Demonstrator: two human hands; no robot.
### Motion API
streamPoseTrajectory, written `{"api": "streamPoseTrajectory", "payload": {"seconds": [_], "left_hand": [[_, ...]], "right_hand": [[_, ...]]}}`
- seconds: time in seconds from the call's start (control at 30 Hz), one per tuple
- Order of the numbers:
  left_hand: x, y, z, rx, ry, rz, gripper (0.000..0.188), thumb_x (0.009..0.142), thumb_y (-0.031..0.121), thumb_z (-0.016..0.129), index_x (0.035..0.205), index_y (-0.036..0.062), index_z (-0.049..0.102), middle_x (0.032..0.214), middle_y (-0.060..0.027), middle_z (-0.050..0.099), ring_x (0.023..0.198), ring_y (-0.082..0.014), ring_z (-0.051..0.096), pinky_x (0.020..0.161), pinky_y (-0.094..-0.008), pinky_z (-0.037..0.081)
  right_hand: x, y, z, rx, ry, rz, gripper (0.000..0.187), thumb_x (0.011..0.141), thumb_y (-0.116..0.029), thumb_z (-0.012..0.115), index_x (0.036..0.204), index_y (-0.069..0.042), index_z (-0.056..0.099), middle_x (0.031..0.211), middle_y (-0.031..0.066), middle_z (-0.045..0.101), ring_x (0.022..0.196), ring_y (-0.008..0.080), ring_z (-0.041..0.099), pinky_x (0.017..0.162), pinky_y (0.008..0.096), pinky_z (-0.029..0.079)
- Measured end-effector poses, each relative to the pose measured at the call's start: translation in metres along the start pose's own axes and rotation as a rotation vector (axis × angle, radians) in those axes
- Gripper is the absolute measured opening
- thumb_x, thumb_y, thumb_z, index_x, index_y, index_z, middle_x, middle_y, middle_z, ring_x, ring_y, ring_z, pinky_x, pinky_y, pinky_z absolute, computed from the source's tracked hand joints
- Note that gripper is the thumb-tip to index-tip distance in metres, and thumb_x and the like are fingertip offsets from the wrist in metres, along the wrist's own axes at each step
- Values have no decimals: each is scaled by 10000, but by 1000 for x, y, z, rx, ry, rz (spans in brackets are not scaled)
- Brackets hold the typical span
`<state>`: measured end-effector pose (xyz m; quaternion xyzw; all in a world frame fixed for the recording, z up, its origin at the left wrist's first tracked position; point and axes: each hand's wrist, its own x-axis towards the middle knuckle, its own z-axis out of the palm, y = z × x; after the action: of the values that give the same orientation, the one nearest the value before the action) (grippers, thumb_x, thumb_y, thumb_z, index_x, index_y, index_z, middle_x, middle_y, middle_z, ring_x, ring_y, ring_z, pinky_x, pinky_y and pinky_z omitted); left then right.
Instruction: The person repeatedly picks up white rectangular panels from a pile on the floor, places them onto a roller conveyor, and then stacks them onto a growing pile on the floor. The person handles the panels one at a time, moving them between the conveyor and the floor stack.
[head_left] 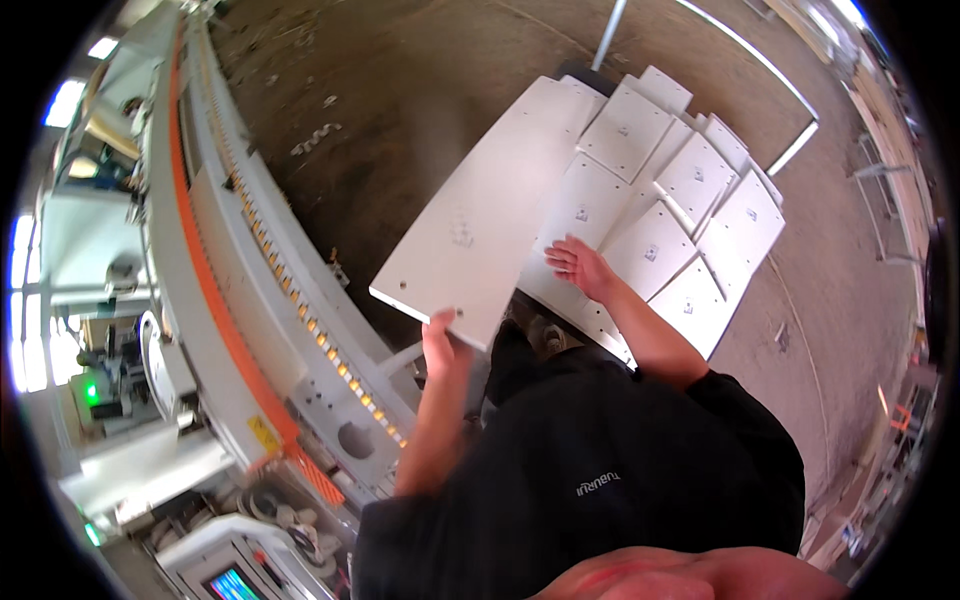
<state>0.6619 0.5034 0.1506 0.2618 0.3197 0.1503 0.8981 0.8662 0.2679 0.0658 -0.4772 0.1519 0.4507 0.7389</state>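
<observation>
A long white panel (480,200) with small drilled holes slants from near my body toward the far side. My left hand (440,345) grips its near end, thumb on top beside a hole, the other fingers hidden beneath. Past the panel's right edge, my right hand (583,268) hovers with fingers stretched out and nothing in them. Under and around it lie stacks of smaller white panels (640,245), several with small labels on top. The long panel covers part of the stacks' left side, and its far end appears to rest on or over them.
To the left runs a long machine (225,290) with an orange strip and a row of yellow rollers. A control screen (232,584) glows at the lower left. A metal frame (800,145) stands behind the stacks. Shavings (316,139) lie on the brown floor.
</observation>
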Motion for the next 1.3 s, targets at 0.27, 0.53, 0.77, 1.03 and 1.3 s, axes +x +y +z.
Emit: {"api": "streamPoseTrajectory", "payload": {"seconds": [0.27, 0.53, 0.77, 1.03, 1.3], "left_hand": [[-299, 11, -74, 183, 442, 260, 705, 711, 242, 583, 1351, -43, 508, 1223, -199, 633, 1117, -368, 631, 954, -469, 538], [-497, -84, -300, 235, 1030, 413, 374, 954, 278, 639, 1180, -20, 614, 1039, -140, 692, 936, -300, 681, 821, -445, 565], [-588, -209, -362, 682, 1484, 287, 284, 931, 248, 686, 904, -33, 667, 821, -84, 641, 743, -220, 617, 661, -399, 494], [-706, -285, -370, 62, 1771, 459, 270, 867, 195, 732, 758, -38, 652, 687, -28, 571, 612, -164, 530, 552, -364, 425], [-818, -327, -395, -16, 1981, 354, 288, 802, 180, 703, 890, -94, 700, 828, -144, 713, 736, -257, 655, 691, -397, 504]], "right_hand": [[55, 32, 12, 462, -134, -26, 447, 1014, -400, 530, 1235, -22, 617, 1209, 126, 693, 1139, 277, 655, 996, 434, 531], [9, 88, 31, 233, -252, 59, 481, 1030, -356, 527, 1368, -14, 534, 1330, 108, 621, 1211, 286, 596, 1058, 445, 467], [-43, 189, 81, -33, -357, 256, 532, 987, -376, 609, 1392, -40, 529, 1373, 81, 596, 1269, 269, 547, 1096, 429, 412], [-129, 320, 165, -326, -497, 454, 471, 913, -270, 743, 1307, -65, 587, 1270, 52, 644, 1186, 221, 600, 1045, 397, 459], [-212, 443, 232, -579, -684, 613, 330, 952, -238, 690, 1216, -59, 603, 1168, 81, 650, 1084, 230, 631, 943, 399, 520]]}}
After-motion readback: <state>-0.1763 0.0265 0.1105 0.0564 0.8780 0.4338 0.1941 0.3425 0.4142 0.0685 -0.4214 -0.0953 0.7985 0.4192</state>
